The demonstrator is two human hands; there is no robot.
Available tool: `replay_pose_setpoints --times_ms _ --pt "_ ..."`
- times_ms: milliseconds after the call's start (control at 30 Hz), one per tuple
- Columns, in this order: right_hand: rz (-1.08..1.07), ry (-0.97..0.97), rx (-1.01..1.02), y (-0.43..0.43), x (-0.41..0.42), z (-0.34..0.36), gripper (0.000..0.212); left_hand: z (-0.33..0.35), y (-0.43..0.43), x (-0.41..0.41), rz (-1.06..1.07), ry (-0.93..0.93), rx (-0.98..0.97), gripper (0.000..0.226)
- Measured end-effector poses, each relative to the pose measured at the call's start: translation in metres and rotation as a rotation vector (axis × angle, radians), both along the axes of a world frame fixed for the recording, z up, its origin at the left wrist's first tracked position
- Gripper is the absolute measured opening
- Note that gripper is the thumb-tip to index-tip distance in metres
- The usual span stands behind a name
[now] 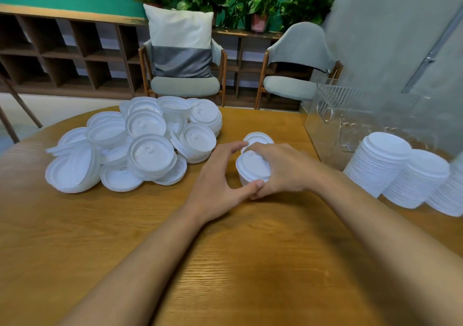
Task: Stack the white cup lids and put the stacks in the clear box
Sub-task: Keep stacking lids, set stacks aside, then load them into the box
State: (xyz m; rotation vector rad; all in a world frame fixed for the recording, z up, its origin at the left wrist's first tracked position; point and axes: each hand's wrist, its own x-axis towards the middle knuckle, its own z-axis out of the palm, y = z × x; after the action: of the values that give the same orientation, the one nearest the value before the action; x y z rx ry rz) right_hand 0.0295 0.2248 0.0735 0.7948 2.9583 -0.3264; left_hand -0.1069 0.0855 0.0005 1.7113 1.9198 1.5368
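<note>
At the worktop (225, 263) middle, left hand (220, 175) and right hand (283, 168) both held a short lid stack (253, 168) in a curled grip. Uneven squeezing could tip it. Farther off, the loose lid pile (140, 145) lay left; the clear box (350, 115) stood at the right edge.

Upper left of centre, the lids (150, 155) look like thin matt white plastic. The table (225, 263) is grained wood with a soft sheen. At right, the box (350, 115) is glossy clear ribbed plastic.
</note>
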Motion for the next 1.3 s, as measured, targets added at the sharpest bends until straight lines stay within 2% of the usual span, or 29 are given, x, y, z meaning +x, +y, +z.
replay_pose_setpoints --times_ms 100,200,367,467,633,800,933,1067,1300 --pt "0.0 0.121 -0.056 -0.006 0.014 -0.01 0.105 -0.002 -0.001 0.001 -0.036 0.01 -0.015 0.064" --pt "-0.015 0.283 -0.131 -0.007 0.028 -0.016 0.108 -0.001 -0.003 -0.001 0.026 0.0 0.008 0.064" --pt "-0.028 0.453 -0.181 -0.005 0.053 -0.027 0.1 -0.005 -0.002 -0.007 0.125 0.015 0.005 0.074" --pt "-0.04 0.586 -0.322 -0.003 0.062 -0.038 0.092 -0.008 0.001 -0.01 0.138 0.077 0.003 0.073" --pt "-0.086 0.812 -0.513 -0.003 0.065 -0.06 0.083 -0.01 0.002 -0.014 0.198 0.072 -0.006 0.071" --pt "-0.118 0.826 -0.476 -0.004 0.056 -0.073 0.089 -0.009 0.004 -0.012 0.212 0.075 -0.027 0.071" --pt "-0.138 0.88 -0.468 0.0 0.053 -0.072 0.076 -0.005 0.006 -0.007 0.248 0.073 -0.034 0.069" --pt "-0.138 0.932 -0.534 0.006 0.058 -0.071 0.071 0.003 0.002 -0.003 0.31 0.05 0.043 0.063" --pt "-0.133 1.001 -0.549 0.006 0.064 -0.066 0.072 0.008 -0.005 0.008 0.153 0.138 0.01 0.068"
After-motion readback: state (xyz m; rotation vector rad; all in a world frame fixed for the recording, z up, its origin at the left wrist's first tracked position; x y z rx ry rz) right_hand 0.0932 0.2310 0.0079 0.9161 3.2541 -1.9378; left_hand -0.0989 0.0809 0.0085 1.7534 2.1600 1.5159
